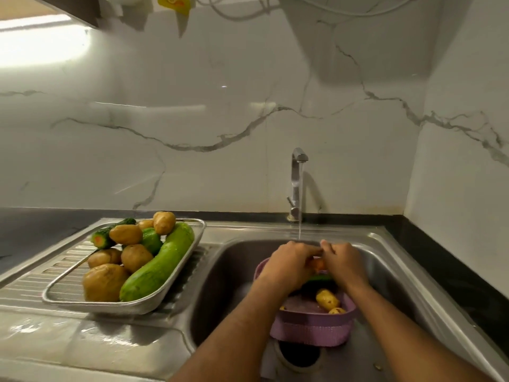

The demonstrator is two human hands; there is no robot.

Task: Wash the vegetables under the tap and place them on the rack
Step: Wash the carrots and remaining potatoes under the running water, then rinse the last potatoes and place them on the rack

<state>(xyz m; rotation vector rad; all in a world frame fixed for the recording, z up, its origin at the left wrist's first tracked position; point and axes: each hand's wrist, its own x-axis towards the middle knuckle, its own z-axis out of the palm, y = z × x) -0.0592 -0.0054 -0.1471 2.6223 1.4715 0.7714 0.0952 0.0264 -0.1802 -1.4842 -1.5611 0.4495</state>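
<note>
From where I watch, the sink (pixel 225 274) is my landmark. The tap (pixel 297 183) stands behind it. A basket (pixel 311 326) sits in it, holding potatoes (pixel 327 299). Left of it, on the drainboard (pixel 35 282), a rack (pixel 110 301) carries potatoes, cucumbers (pixel 150 239) and a gourd (pixel 159 263).

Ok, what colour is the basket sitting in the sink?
Purple: the basket shows best in the head view, below the hands.

Both forearms reach forward together. The left hand (pixel 292 261) and right hand (pixel 340 260) meet knuckle to knuckle, fingers curled, sharing one grip on something orange.
</note>
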